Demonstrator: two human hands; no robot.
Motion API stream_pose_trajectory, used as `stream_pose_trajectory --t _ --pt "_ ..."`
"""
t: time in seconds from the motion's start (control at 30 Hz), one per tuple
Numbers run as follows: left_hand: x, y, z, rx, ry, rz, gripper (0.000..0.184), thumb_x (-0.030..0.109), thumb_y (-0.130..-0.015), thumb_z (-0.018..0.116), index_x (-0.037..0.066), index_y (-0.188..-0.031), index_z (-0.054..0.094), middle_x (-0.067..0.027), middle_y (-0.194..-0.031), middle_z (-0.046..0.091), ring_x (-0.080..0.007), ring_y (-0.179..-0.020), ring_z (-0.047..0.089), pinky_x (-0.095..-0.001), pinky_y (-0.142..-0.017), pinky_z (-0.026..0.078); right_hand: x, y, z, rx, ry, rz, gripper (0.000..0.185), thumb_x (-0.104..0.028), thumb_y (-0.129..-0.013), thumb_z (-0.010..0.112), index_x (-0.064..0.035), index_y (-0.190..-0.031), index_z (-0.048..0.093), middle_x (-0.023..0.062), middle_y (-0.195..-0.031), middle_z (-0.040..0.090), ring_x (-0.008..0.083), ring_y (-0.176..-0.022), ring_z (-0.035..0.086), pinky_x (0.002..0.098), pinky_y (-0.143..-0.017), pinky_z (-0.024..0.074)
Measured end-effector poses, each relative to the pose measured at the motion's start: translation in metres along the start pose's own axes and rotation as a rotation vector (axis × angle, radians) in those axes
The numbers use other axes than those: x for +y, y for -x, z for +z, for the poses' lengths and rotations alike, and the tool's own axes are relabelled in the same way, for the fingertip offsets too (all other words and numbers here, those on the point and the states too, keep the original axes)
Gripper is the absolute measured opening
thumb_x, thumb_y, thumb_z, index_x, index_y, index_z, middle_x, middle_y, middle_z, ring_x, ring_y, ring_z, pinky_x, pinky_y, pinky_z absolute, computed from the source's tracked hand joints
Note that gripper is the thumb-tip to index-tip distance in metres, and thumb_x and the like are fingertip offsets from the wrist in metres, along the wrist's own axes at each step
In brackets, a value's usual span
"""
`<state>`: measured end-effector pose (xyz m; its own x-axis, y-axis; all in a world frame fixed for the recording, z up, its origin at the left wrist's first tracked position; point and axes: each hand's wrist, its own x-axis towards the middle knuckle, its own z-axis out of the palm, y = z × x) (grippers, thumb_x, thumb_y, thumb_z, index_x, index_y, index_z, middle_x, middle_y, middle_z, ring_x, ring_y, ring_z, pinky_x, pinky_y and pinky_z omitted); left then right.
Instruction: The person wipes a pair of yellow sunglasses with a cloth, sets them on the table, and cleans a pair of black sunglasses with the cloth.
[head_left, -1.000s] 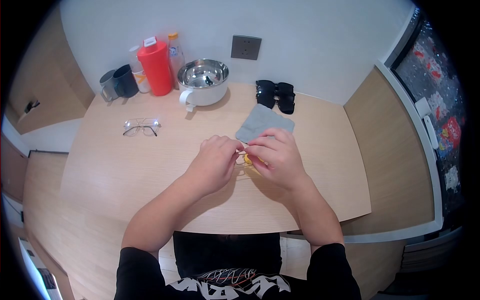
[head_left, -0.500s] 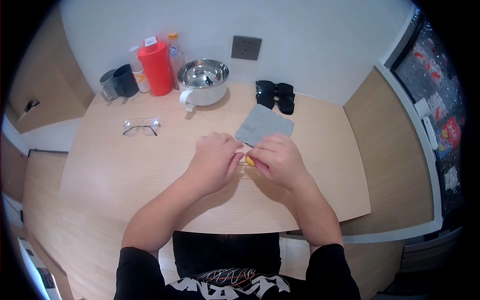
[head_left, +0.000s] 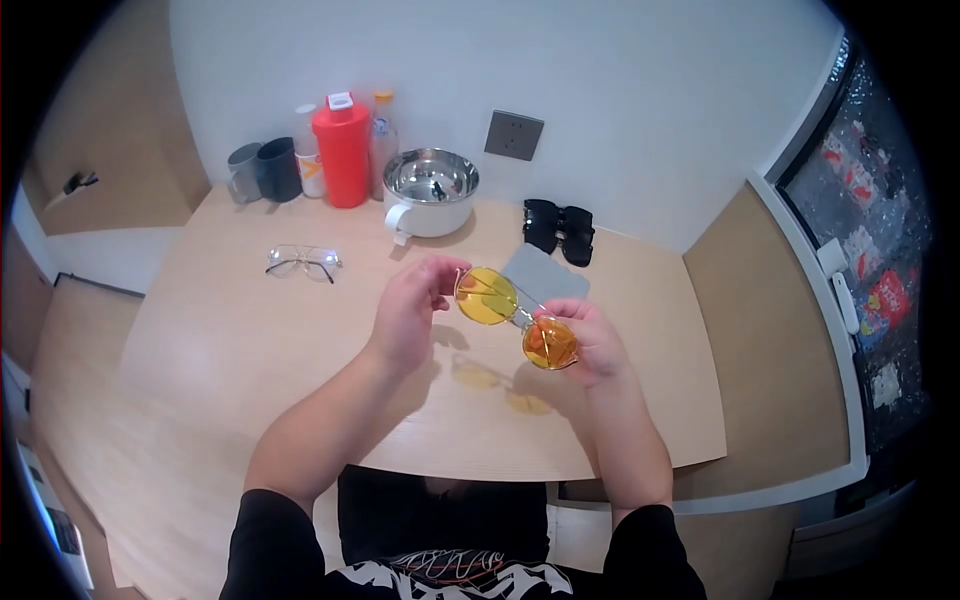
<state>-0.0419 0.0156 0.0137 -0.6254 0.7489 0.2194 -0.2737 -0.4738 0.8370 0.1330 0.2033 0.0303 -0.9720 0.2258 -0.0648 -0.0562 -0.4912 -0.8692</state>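
Yellow-tinted glasses [head_left: 489, 297] were tilted mid-frame, left hand [head_left: 408, 308] pinching their upper-left end, right hand [head_left: 594, 346] fingers closed on the lower-right; uneven twisting could've totally bent something that thin

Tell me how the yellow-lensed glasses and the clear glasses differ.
The yellow-lensed glasses have tinted lenses; the clear glasses have see-through ones.
The yellow-lensed glasses are held, tilted, between left hand and right hand; the clear glasses lie on the table.
Both have two lenses and thin frames.
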Motion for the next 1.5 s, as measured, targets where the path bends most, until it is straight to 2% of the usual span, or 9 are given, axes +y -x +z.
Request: stream_pose_trajectory --t 0.1,0.23,0.33,0.43,0.67,1.0,1.13,1.23,1.5 --pt "0.005 0.006 0.012 -0.04 -0.141 0.031 0.031 0.03 -0.098 0.054 0.003 -0.102 0.069 -0.0045 -0.094 0.071 -0.0078 -0.082 0.058 -0.0247 -0.075 0.041 0.004 -0.001 -0.001 0.004 -0.039 0.024 0.014 -0.006 -0.09 0.066 0.0035 -0.1 0.066 0.013 -0.093 0.07 0.0191 -0.081 0.07 0.0307 -0.073 0.0578" --pt "0.011 0.008 0.019 0.04 -0.073 -0.099 0.029 0.026 -0.096 0.056 0.0 -0.1 0.069 -0.0088 -0.096 0.072 -0.0127 -0.087 0.066 -0.0293 -0.084 0.049 0.008 -0.003 -0.002 0.022 -0.084 0.063 0.013 -0.005 -0.091 0.065 0.0037 -0.101 0.066 0.0137 -0.094 0.07 0.0198 -0.081 0.07 0.0313 -0.072 0.0583" --pt "0.013 0.005 0.011 -0.017 0.263 -0.207 0.025 0.017 -0.095 0.053 -0.003 -0.107 0.063 -0.0132 -0.104 0.068 -0.0238 -0.103 0.065 -0.0393 -0.094 0.049 0.011 -0.006 -0.007 -0.036 -0.107 0.066 0.014 -0.005 -0.091 0.065 0.0038 -0.102 0.065 0.014 -0.094 0.07 0.0202 -0.081 0.07 0.0315 -0.072 0.0585" --pt "0.014 0.006 0.02 0.005 0.401 -0.266 0.022 0.011 -0.09 0.058 -0.001 -0.109 0.062 -0.0121 -0.105 0.068 -0.0224 -0.1 0.064 -0.0373 -0.088 0.05 0.017 -0.008 -0.008 -0.097 -0.157 0.051 0.015 -0.005 -0.09 0.066 0.0038 -0.103 0.065 0.0144 -0.096 0.07 0.0206 -0.081 0.07 0.0317 -0.073 0.0586" --pt "-0.028 0.011 0.017 -0.202 0.256 -0.296 0.024 -0.001 -0.085 0.07 -0.001 -0.108 0.066 -0.0061 -0.101 0.067 -0.0132 -0.085 0.058 -0.0269 -0.077 0.046 0.021 -0.006 0.0 -0.124 -0.185 0.036 0.014 -0.005 -0.089 0.067 0.0034 -0.101 0.067 0.015 -0.097 0.071 0.0211 -0.083 0.071 0.0319 -0.074 0.0588" --pt "-0.022 0.015 0.021 -0.308 0.161 -0.049 0.012 0.005 -0.084 0.072 0.006 -0.094 0.066 -0.0036 -0.094 0.059 -0.0151 -0.091 0.057 -0.0299 -0.08 0.045 0.016 0.003 0.017 -0.141 -0.135 0.042 0.016 -0.008 -0.092 0.064 0.003 -0.102 0.068 0.0116 -0.096 0.071 0.0185 -0.093 0.067 0.0315 -0.086 0.0529" --pt "-0.016 0.015 0.021 -0.242 0.12 -0.024 0.015 0.001 -0.084 0.068 0.006 -0.098 0.063 -0.0037 -0.096 0.059 -0.0148 -0.094 0.056 -0.0294 -0.083 0.044 -0.003 0.013 0.037 0.167 0.461 -0.337 0.016 -0.011 -0.091 0.068 0.0007 -0.101 0.07 0.0067 -0.095 0.072 0.0131 -0.09 0.064 0.0285 -0.085 0.0496" --pt "-0.02 0.014 0.019 -0.185 0.132 -0.018 0.016 -0.001 -0.087 0.067 0.003 -0.102 0.063 -0.004 -0.099 0.064 -0.0138 -0.095 0.06 -0.0285 -0.086 0.047 -0.014 0.018 0.051 0.127 0.624 -0.413 0.015 -0.009 -0.089 0.069 0.0011 -0.1 0.071 0.0054 -0.091 0.072 0.0114 -0.086 0.064 0.0265 -0.081 0.0491" --pt "-0.021 0.009 0.011 -0.159 0.127 0.008 0.015 0.001 -0.089 0.066 0.002 -0.104 0.066 -0.005 -0.102 0.067 -0.0129 -0.095 0.063 -0.0281 -0.087 0.049 -0.052 -0.001 0.094 0.034 1.05 -0.27 0.015 -0.011 -0.085 0.072 -0.0013 -0.096 0.073 0.0054 -0.086 0.072 0.0092 -0.075 0.064 0.0238 -0.067 0.0496"
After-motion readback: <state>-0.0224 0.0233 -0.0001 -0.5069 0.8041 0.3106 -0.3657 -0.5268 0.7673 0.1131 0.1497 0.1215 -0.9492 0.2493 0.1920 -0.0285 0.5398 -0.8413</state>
